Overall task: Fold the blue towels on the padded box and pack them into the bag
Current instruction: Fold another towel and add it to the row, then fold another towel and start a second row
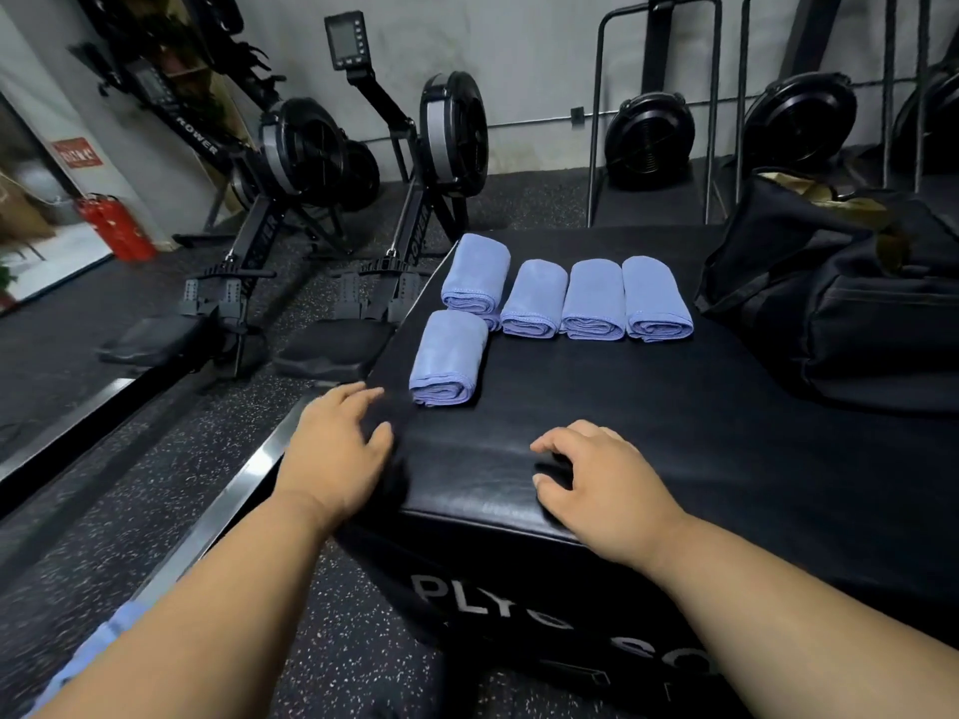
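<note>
While both grips rest loose, holding nothing, nearest folded towel (447,359) lies just beyond left hand (332,454).

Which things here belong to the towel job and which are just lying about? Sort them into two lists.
Job: five folded blue towels, padded box, black bag, left hand, right hand, both holding nothing.

Lying about: rowing machines, red fire extinguisher, black fans.

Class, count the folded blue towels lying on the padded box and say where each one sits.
5. Four form a far row: far-left towel, second towel, third towel, rightmost towel nearest the bag. The near towel lies in front, left. A sixth may hide behind it.
</note>
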Demonstrator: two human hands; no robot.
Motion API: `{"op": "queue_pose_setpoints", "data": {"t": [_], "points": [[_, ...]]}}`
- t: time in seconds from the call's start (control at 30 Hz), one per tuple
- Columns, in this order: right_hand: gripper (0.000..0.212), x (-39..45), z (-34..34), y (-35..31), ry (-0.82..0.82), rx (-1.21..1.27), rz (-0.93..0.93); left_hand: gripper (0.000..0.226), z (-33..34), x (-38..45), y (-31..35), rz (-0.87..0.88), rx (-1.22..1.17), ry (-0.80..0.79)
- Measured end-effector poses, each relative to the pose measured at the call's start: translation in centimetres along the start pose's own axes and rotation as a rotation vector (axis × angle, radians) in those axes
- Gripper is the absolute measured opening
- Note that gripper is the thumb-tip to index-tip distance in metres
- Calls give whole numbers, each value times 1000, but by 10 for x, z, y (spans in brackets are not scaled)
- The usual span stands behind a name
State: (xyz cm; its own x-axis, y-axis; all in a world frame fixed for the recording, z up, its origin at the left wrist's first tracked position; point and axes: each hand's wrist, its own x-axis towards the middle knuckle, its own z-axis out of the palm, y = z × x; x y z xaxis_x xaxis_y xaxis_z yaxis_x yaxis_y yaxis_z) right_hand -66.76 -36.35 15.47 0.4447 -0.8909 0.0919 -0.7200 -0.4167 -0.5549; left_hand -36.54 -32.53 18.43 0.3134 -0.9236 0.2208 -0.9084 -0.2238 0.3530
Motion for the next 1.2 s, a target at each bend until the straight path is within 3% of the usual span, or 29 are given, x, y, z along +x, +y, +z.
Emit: {"op": "queue_pose_setpoints", "data": {"t": [0.13, 0.33, 0.5, 0.6, 0.7, 0.83, 0.97, 1.13, 1.2], "points": [[37, -12, 24, -39, -66, -21, -102, 28, -48, -74, -49, -189, -41, -40], [35, -27, 72, -115, -169, -33, -240, 16, -67, -198, -181, -561, -18, -176], [33, -34, 141, -197, -344, -27, -347, 15, -67, -289, -286, -810, -19, -232], [33, -34, 188, -245, -442, -5, -385, 36, -54, -329, -355, -926, -27, -294], [36, -28, 229, -285, -540, -44, -429, 30, -50, -349, -393, -980, 9, -351], [37, -15, 274, -320, -632, -95, -441, 39, -34, -342, -430, -997, 26, -434], [36, 1, 304, -344, -697, -128, -441, 74, 3, -326, -486, -1163, -140, -353], [36, 13, 322, -354, -719, -143, -445, 58, 16, -305, -505, -1288, -366, -265], [36, 14, 325, -354, -717, -142, -449, 62, 33, -310, -530, -1384, -460, -129]]}}
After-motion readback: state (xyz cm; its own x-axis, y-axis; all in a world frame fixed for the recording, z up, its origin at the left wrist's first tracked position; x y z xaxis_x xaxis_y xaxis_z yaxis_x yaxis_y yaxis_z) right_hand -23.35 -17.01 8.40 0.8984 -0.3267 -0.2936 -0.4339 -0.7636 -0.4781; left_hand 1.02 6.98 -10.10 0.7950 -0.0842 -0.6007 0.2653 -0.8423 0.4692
